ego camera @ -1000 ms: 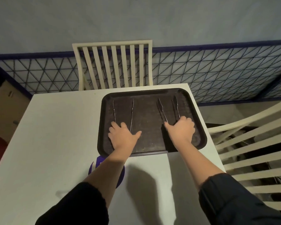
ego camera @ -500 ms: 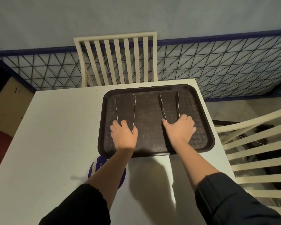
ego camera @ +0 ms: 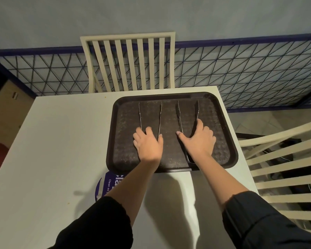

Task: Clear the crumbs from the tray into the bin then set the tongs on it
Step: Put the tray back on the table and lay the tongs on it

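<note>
A person is leaning over a white table (ego camera: 61, 141), and a dark tray (ego camera: 169, 123) is lying at its far right corner with two pairs of metal tongs resting on it side by side, their tips pointing away. The left hand (ego camera: 148, 146) is covering the near end of the left tongs (ego camera: 140, 115), its fingers curling down over the joined end and its thumb lying against the right arm, so it is holding them. The right hand (ego camera: 198, 142) is gripping the right tongs (ego camera: 180, 117), with the thumb stretching along the outside of one arm and the forefinger reaching along the other, the remaining fingers bending down onto the tray. Both forearms are coming out of black sleeves (ego camera: 97, 221). A blue round label (ego camera: 106, 186) is showing on the table just under the left forearm. A pale slatted chair (ego camera: 129, 62) is standing at the far edge and another chair (ego camera: 285, 159) is sitting to the right, in front of a wire grid panel (ego camera: 241, 72).
</note>
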### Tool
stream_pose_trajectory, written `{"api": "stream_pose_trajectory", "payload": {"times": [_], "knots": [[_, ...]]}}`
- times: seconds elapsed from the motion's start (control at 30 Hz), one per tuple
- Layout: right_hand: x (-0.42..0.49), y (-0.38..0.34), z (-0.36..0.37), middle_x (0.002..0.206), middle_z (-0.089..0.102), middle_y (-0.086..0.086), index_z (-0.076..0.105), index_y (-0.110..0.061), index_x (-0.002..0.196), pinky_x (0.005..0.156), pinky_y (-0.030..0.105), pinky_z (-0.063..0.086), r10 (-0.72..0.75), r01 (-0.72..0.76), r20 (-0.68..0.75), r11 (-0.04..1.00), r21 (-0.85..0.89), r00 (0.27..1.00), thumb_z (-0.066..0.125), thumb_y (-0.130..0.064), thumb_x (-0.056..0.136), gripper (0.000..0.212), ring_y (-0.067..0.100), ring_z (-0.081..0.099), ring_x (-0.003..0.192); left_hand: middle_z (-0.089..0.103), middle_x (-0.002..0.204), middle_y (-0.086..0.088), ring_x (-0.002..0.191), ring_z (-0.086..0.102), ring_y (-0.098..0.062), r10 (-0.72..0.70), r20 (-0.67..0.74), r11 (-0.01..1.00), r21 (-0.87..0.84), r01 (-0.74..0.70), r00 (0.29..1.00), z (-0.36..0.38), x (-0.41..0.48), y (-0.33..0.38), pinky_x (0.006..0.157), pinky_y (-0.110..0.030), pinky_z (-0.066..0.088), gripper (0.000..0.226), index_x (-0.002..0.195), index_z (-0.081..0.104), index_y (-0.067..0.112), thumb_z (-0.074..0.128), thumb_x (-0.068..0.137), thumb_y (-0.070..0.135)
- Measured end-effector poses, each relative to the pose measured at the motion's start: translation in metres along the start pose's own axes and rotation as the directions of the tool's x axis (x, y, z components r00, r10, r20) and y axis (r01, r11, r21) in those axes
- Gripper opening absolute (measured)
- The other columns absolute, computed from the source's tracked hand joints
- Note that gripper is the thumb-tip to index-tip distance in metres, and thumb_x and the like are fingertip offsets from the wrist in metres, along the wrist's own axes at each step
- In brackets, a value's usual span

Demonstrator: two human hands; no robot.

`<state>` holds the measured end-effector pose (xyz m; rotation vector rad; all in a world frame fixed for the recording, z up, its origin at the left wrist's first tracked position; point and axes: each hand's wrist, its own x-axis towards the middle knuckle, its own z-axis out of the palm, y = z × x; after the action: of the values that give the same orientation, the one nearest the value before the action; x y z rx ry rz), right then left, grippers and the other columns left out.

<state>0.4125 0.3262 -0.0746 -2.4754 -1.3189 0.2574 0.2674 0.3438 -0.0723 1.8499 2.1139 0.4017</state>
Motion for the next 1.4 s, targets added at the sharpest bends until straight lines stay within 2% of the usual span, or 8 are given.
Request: {"api": "stream_pose_trajectory", "payload": {"times": [0.5, 0.77, 0.93, 1.0, 1.1, 1.17, 1.27, 1.4], "knots": [[0.008, 0.01, -0.002, 0.12, 0.054, 0.017, 0.03, -0.017, 0.143, 0.095, 0.046, 0.036, -0.077, 0.077, 0.024, 0.997, -0.017, 0.997, 0.049, -0.067, 0.079, 0.084, 0.034, 0.047, 0.113, 0.036, 0.14, -0.016, 0.126, 0.035, -0.031, -0.014, -0.013, 1.0, 0.021, 0.015, 1.0, 0.002, 0.0, 0.004, 0.104, -0.039, 0.029, 0.05, 0.132, 0.046, 0.012, 0.049, 0.093, 0.043], [0.006, 0.009, -0.004, 0.124, 0.053, 0.016, 0.028, -0.015, 0.144, 0.096, 0.046, 0.035, -0.061, 0.061, 0.016, 0.998, 0.021, 0.998, 0.046, -0.074, 0.076, 0.092, 0.034, 0.046, 0.116, 0.038, 0.139, -0.014, 0.126, 0.035, -0.03, -0.006, -0.018, 1.0, 0.004, 0.006, 1.0, -0.002, -0.001, -0.005, 0.104, -0.041, 0.027, 0.069, 0.138, 0.041, 0.013, 0.04, 0.089, 0.061], [-0.002, 0.02, -0.014, 0.126, 0.052, 0.015, 0.03, -0.015, 0.143, 0.1, 0.047, 0.034, -0.062, 0.063, -0.014, 0.989, 0.13, 0.998, 0.042, -0.071, 0.081, 0.085, 0.033, 0.045, 0.119, 0.046, 0.136, -0.008, 0.127, 0.039, -0.024, -0.024, -0.132, 0.978, -0.208, -0.004, 0.991, -0.015, -0.009, -0.026, 0.106, -0.041, 0.028, 0.039, 0.132, 0.05, 0.015, 0.041, 0.098, 0.031], [-0.01, 0.029, -0.018, 0.124, 0.054, 0.015, 0.035, -0.015, 0.141, 0.099, 0.047, 0.035, -0.071, 0.076, -0.033, 0.979, 0.187, 0.997, 0.042, -0.063, 0.087, 0.072, 0.033, 0.048, 0.116, 0.052, 0.13, -0.009, 0.122, 0.044, -0.024, -0.002, -0.2, 0.959, -0.277, -0.055, 0.98, -0.017, -0.018, -0.042, 0.103, -0.041, 0.032, 0.033, 0.123, 0.058, 0.012, 0.041, 0.097, 0.021], [-0.026, 0.045, -0.022, 0.113, 0.057, 0.01, 0.049, -0.02, 0.133, 0.096, 0.046, 0.042, -0.142, 0.135, 0.008, 0.956, 0.259, 0.99, 0.043, -0.048, 0.094, 0.048, 0.031, 0.054, 0.107, 0.06, 0.118, -0.011, 0.109, 0.054, -0.027, 0.05, -0.291, 0.916, -0.368, -0.16, 0.955, -0.017, -0.036, -0.061, 0.094, -0.042, 0.041, 0.034, 0.104, 0.069, 0.009, 0.039, 0.091, 0.017], [-0.038, 0.054, -0.024, 0.095, 0.055, 0.004, 0.058, -0.026, 0.123, 0.087, 0.045, 0.046, -0.259, 0.248, 0.001, 0.924, 0.29, 0.966, 0.052, -0.045, 0.091, 0.038, 0.027, 0.057, 0.092, 0.065, 0.111, -0.013, 0.101, 0.06, -0.028, 0.17, -0.293, 0.932, -0.264, -0.251, 0.941, -0.015, -0.047, -0.07, 0.089, -0.042, 0.047, 0.036, 0.099, 0.072, 0.008, 0.039, 0.09, 0.02], [-0.051, 0.065, -0.021, 0.084, 0.05, -0.001, 0.07, -0.029, 0.106, 0.075, 0.038, 0.045, -0.395, 0.384, 0.011, 0.899, 0.213, 0.919, 0.069, -0.049, 0.077, 0.035, 0.021, 0.054, 0.082, 0.065, 0.115, -0.009, 0.103, 0.061, -0.026, 0.327, -0.166, 0.938, -0.064, -0.341, 0.93, -0.011, -0.062, -0.075, 0.089, -0.04, 0.045, 0.036, 0.105, 0.072, 0.019, 0.044, 0.091, 0.036], [-0.062, 0.065, -0.011, 0.081, 0.048, -0.001, 0.074, -0.021, 0.09, 0.07, 0.036, 0.048, -0.374, 0.368, -0.019, 0.902, 0.227, 0.927, 0.077, -0.042, 0.072, 0.028, 0.021, 0.052, 0.078, 0.066, 0.107, -0.004, 0.095, 0.061, -0.022, 0.372, -0.091, 0.926, 0.1, -0.363, 0.924, -0.005, -0.066, -0.08, 0.081, -0.036, 0.043, 0.038, 0.105, 0.073, 0.029, 0.047, 0.088, 0.052]]}}
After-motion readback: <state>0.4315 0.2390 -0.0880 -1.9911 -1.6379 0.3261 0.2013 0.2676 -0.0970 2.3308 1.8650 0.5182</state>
